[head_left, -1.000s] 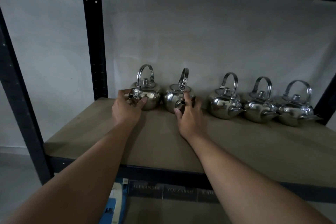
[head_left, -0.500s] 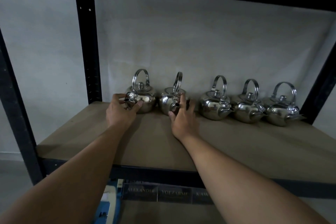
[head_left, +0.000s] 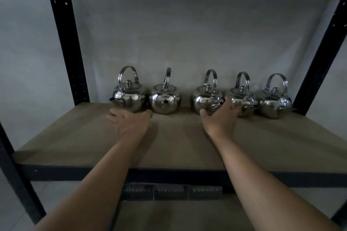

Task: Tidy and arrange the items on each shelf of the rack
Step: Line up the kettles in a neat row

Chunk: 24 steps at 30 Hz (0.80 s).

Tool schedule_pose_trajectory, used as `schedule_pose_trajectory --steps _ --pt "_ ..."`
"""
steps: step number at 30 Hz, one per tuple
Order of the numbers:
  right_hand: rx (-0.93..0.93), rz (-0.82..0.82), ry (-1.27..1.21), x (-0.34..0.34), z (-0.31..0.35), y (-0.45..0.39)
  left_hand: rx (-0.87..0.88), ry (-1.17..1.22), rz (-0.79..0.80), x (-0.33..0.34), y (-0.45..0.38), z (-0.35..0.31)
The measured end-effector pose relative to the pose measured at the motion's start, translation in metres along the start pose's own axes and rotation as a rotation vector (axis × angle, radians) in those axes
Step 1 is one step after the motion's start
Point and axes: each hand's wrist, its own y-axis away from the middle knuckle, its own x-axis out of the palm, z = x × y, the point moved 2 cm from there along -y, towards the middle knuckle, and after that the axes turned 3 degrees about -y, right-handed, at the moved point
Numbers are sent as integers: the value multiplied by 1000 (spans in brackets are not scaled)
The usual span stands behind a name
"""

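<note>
Five small round polished-steel kettles with hoop handles stand in a row along the back of the bare brown wooden shelf board [head_left: 178, 137] of a black metal rack [head_left: 63, 43], against a pale grey wall. The leftmost kettle [head_left: 129, 97] has its spout pointing left; the second kettle [head_left: 165, 102] stands just beside it, spout facing forward and handle seen edge-on. A small gap separates it from the third kettle [head_left: 204, 99], whose spout points right. The fourth kettle [head_left: 242, 99] and the fifth kettle [head_left: 275, 102] follow closely, spouts also to the right.

The left hand [head_left: 129, 124] lies low over the board in front of the leftmost kettle, fingers spread and relaxed, holding nothing — whether the fingertips touch the kettle's base cannot be told, as the hand is blurred. The right hand [head_left: 222, 116] reaches to the front of the third kettle, thumb out to the left under its body and fingers extended across its spout side toward the fourth kettle — loosely spread, not curled round anything that shows.

Below the board's black front rail, three dark boxes with pale lettering [head_left: 170, 191] sit side by side on the lower level
</note>
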Motion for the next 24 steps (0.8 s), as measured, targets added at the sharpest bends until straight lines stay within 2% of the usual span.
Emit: schedule_pose_trajectory --steps 3,6,13,15,18,20,24 --pt "70 40 -165 5 -5 -9 112 -43 -67 6 10 1" --pt "29 -1 -142 5 -2 -5 118 -39 -78 5 14 -2" --pt "-146 52 -23 17 11 7 151 -63 -109 4 17 -4" --pt "-181 64 32 17 12 7 222 -61 -140 4 22 -7" --pt "-171 100 78 18 14 7 481 -21 -190 6 36 -15" --pt "-164 113 77 18 14 6 586 -10 -174 8 43 -19" --pt "-158 104 4 14 10 7 581 49 -150 14 41 -21"
